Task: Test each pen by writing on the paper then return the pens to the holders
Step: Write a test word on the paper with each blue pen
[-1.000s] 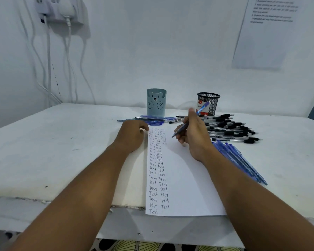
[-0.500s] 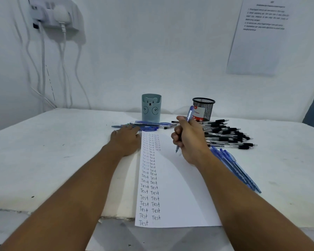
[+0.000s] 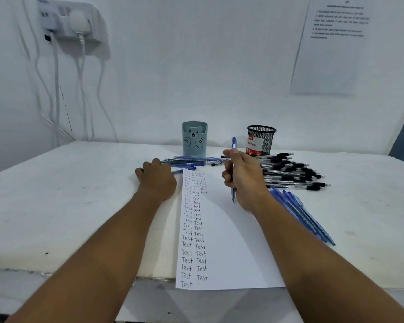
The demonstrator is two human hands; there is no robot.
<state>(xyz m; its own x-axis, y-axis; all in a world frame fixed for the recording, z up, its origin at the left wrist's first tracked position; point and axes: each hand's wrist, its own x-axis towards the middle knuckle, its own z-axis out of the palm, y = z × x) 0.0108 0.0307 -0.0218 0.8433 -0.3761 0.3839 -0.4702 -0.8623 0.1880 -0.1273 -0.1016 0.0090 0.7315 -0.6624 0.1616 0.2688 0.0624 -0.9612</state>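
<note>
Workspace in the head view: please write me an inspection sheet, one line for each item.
Surface: white table, some dark specks.
Job's things: paper with columns of "Test"; bear holder; mesh holder; black pens; blue pens; more blue pens.
Clutter: nothing seen.
Grippers: left hand rests beside the paper; right hand grips a blue pen.
Cables: white cables from wall socket.
Surroundings: wall notice.

Centre frame, a pale teal plastic pen holder (image 3: pixel 194 139) bears a bear face; right of it a black wire-mesh holder (image 3: pixel 261 139) carries a red-and-white label. White paper sheet (image 3: pixel 222 231) shows dark handwritten columns; blue pens (image 3: pixel 301 215) lower right, black-gripped clear pens (image 3: pixel 292 173) above.
</note>
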